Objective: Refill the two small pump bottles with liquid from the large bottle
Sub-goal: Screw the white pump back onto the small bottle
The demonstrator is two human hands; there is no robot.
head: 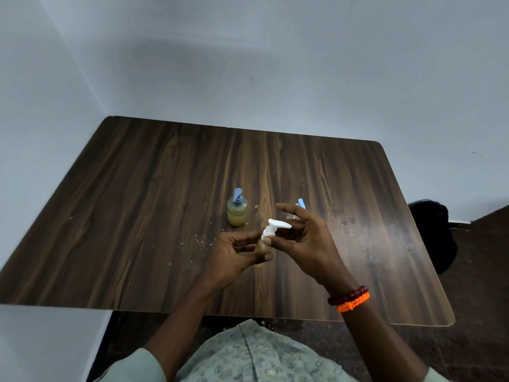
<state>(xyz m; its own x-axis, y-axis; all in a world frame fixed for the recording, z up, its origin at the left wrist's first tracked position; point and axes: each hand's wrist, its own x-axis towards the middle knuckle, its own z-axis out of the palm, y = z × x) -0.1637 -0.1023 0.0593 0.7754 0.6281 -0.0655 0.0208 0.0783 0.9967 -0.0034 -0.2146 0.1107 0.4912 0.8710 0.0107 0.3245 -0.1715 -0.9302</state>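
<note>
My left hand (pixel 234 257) grips the body of a clear bottle (pixel 261 250) holding yellowish liquid, above the table's middle. Its white pump head (pixel 275 228) is pinched at the collar by the thumb and fingers of my right hand (pixel 300 241), whose other fingers spread out. A small pump bottle (pixel 237 210) with a blue pump, full of yellow liquid, stands upright on the table behind my left hand. A second bottle with a blue pump (pixel 300 204) stands behind my right hand, mostly hidden by it.
The dark wooden table (pixel 137 216) carries small crumbs or drips (pixel 201 239) near the bottles. Pale walls close in behind and at the left. A black bag (pixel 432 232) sits on the floor past the table's right edge.
</note>
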